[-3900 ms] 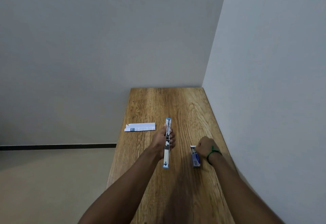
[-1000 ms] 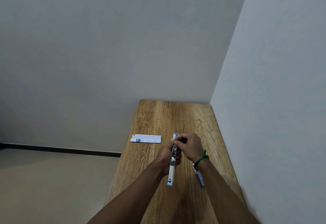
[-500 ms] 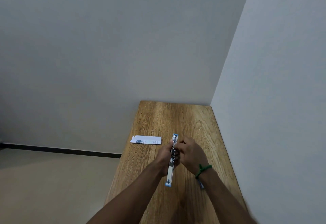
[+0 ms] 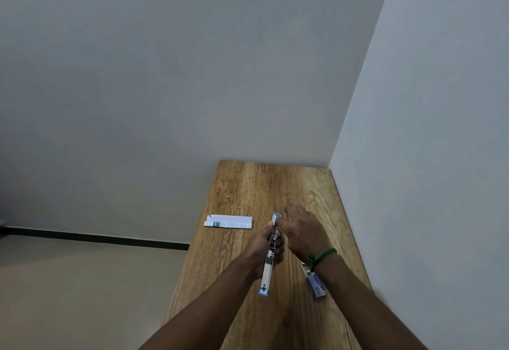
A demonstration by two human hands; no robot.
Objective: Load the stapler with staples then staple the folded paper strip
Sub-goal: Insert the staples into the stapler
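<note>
My left hand [image 4: 263,249] grips the middle of the stapler [image 4: 268,272], a long silver and blue one swung fully open and lying lengthwise above the table. My right hand [image 4: 301,229] hovers just right of the stapler's far end, fingers spread, holding nothing that I can make out. A green band circles that wrist. The small blue staple box [image 4: 316,285] lies on the table under my right forearm, partly hidden. The folded paper strip [image 4: 228,221], white with a blue printed patch, lies flat near the table's left edge, beyond both hands.
The narrow wooden table [image 4: 275,184] runs away from me into a corner. A white wall [image 4: 427,156] borders its right side and another closes the far end. The left edge drops to a beige floor [image 4: 82,280].
My right hand left the staple box, came to the stapler's far half and pinched there, and has now opened and drawn slightly away to the right. The left hand keeps holding the stapler.
</note>
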